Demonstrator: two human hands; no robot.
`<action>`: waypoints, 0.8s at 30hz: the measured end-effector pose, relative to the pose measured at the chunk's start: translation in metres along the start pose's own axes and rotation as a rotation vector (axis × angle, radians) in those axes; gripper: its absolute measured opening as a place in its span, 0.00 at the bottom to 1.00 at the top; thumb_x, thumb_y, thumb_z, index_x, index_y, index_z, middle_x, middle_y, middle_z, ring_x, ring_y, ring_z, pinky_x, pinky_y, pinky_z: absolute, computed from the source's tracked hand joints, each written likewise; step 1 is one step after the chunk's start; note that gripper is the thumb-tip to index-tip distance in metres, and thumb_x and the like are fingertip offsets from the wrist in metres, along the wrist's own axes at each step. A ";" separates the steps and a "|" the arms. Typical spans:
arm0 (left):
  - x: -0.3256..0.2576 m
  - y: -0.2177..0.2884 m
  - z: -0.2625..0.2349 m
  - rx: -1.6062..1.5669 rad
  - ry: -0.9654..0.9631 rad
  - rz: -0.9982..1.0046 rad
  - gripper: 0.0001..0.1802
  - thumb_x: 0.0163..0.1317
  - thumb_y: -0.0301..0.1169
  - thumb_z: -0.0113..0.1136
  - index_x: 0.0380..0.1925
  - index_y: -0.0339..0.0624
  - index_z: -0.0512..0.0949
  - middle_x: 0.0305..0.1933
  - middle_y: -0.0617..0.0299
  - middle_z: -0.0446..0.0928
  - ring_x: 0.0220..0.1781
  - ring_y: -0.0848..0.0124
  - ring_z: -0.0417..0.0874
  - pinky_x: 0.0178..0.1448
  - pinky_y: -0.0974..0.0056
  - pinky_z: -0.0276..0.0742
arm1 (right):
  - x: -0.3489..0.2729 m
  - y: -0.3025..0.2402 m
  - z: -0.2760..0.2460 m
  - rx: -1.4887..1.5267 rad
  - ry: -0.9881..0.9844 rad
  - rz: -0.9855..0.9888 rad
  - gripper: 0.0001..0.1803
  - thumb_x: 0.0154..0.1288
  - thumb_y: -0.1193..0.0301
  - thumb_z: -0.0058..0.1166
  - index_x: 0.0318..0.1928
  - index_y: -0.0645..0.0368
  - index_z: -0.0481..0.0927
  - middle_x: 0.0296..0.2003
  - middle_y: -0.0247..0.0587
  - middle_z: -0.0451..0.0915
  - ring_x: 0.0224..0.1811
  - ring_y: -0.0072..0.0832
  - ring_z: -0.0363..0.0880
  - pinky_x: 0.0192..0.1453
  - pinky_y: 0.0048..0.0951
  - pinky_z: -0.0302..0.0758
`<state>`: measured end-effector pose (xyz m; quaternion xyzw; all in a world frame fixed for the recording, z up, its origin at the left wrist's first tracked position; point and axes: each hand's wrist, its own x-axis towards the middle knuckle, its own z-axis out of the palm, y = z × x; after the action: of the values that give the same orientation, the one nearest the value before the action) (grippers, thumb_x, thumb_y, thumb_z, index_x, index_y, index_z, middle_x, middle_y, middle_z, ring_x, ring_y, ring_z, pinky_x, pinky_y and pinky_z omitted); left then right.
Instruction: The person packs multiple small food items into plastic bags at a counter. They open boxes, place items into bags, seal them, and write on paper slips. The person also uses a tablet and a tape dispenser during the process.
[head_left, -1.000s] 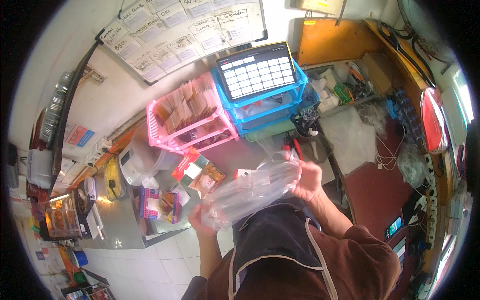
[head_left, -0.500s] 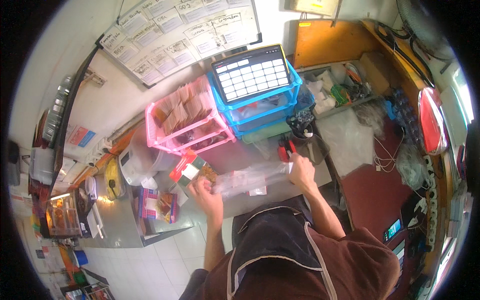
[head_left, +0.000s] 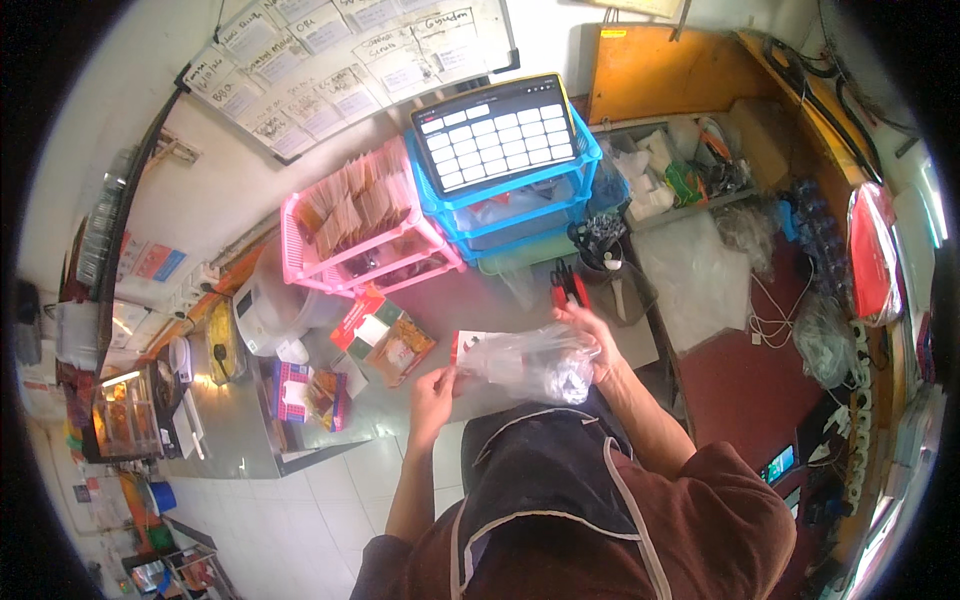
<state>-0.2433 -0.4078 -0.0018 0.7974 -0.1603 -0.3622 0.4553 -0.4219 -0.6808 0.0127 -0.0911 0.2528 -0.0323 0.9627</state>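
Observation:
A clear plastic bag (head_left: 530,362) is stretched between my hands above the grey counter's front edge. A small red-and-white packet or card (head_left: 468,345) shows at its left end, and its right end is bunched and shiny. My left hand (head_left: 432,400) pinches the left end with closed fingers. My right hand (head_left: 592,340) grips the bunched right end. Left of the bag, a red, white and green food pouch (head_left: 392,343) with a clear window lies on the counter. Red-handled scissors (head_left: 570,288) are just beyond my right hand.
A pink basket (head_left: 370,255) of brown packets stands at the back, beside blue stacked trays (head_left: 510,220) carrying a tablet (head_left: 497,135). A purple-and-white food pouch (head_left: 310,395) lies at the left. Plastic sheets (head_left: 690,275) and a phone (head_left: 780,463) are on the right.
The plastic bag, a blurred stretched strip before, now hangs fuller and nearer me. My left hand moved right, off the red, white and green pouch; my right hand turned around the bag's end.

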 end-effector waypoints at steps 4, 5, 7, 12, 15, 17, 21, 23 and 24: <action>-0.009 -0.016 0.012 -0.814 -0.185 -0.282 0.23 0.74 0.33 0.58 0.65 0.37 0.72 0.60 0.49 0.78 0.59 0.62 0.81 0.61 0.51 0.81 | -0.018 -0.001 0.000 -0.252 0.046 0.029 0.22 0.67 0.60 0.61 0.55 0.56 0.75 0.30 0.29 0.79 0.26 0.18 0.77 0.27 0.23 0.72; -0.014 -0.016 0.019 -0.996 -0.244 -0.271 0.25 0.74 0.32 0.58 0.68 0.39 0.69 0.63 0.48 0.76 0.62 0.61 0.79 0.63 0.49 0.80 | -0.023 0.002 -0.002 -0.441 0.041 -0.020 0.23 0.64 0.63 0.63 0.57 0.56 0.74 0.32 0.29 0.79 0.30 0.19 0.78 0.31 0.23 0.73; -0.022 -0.011 0.039 -1.057 -0.276 -0.253 0.29 0.72 0.31 0.61 0.71 0.41 0.66 0.67 0.47 0.72 0.65 0.60 0.77 0.66 0.50 0.78 | -0.033 0.007 -0.003 -0.862 -0.037 -0.052 0.25 0.62 0.68 0.64 0.58 0.54 0.72 0.33 0.29 0.79 0.34 0.19 0.79 0.37 0.23 0.74; -0.012 0.005 0.113 -0.494 -0.017 -0.262 0.50 0.57 0.32 0.76 0.73 0.34 0.56 0.63 0.38 0.73 0.64 0.51 0.78 0.65 0.52 0.76 | -0.048 0.005 -0.005 -1.288 -0.453 -0.021 0.32 0.59 0.75 0.63 0.65 0.56 0.69 0.49 0.39 0.78 0.48 0.24 0.76 0.48 0.31 0.77; -0.001 -0.003 0.115 -0.219 -0.120 -0.157 0.34 0.57 0.29 0.74 0.62 0.34 0.71 0.53 0.47 0.81 0.52 0.57 0.83 0.56 0.54 0.79 | -0.050 -0.007 -0.016 -1.375 -0.504 -0.067 0.31 0.56 0.80 0.62 0.62 0.59 0.71 0.49 0.42 0.80 0.52 0.34 0.79 0.54 0.31 0.76; -0.006 -0.014 0.096 0.052 0.181 -0.007 0.25 0.55 0.27 0.73 0.52 0.35 0.77 0.46 0.52 0.83 0.46 0.59 0.84 0.52 0.56 0.78 | -0.048 -0.019 -0.030 -1.658 -0.113 -0.231 0.30 0.57 0.77 0.63 0.61 0.58 0.71 0.51 0.53 0.78 0.52 0.43 0.80 0.54 0.39 0.77; -0.017 -0.022 0.083 0.484 0.569 -0.013 0.16 0.52 0.24 0.68 0.42 0.38 0.81 0.38 0.54 0.83 0.42 0.61 0.85 0.49 0.56 0.78 | -0.034 -0.013 -0.051 -2.311 0.513 -0.478 0.26 0.58 0.78 0.58 0.59 0.58 0.72 0.50 0.67 0.79 0.54 0.59 0.80 0.55 0.51 0.78; -0.015 -0.025 0.077 0.454 0.677 0.114 0.15 0.51 0.23 0.68 0.41 0.39 0.81 0.38 0.54 0.82 0.41 0.61 0.84 0.48 0.55 0.79 | -0.032 -0.002 -0.053 -2.141 0.662 -0.565 0.21 0.58 0.79 0.54 0.54 0.61 0.76 0.39 0.63 0.84 0.46 0.61 0.84 0.51 0.55 0.79; -0.013 -0.027 0.070 0.457 0.767 0.256 0.15 0.50 0.23 0.67 0.41 0.40 0.81 0.38 0.54 0.81 0.41 0.61 0.84 0.48 0.55 0.79 | -0.028 0.001 -0.052 -2.094 0.677 -0.417 0.19 0.58 0.78 0.55 0.52 0.62 0.78 0.37 0.61 0.84 0.44 0.61 0.84 0.49 0.55 0.80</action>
<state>-0.3052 -0.4282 -0.0417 0.9275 -0.1533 0.0624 0.3352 -0.4718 -0.6853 -0.0188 -0.8833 0.3841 0.0125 0.2686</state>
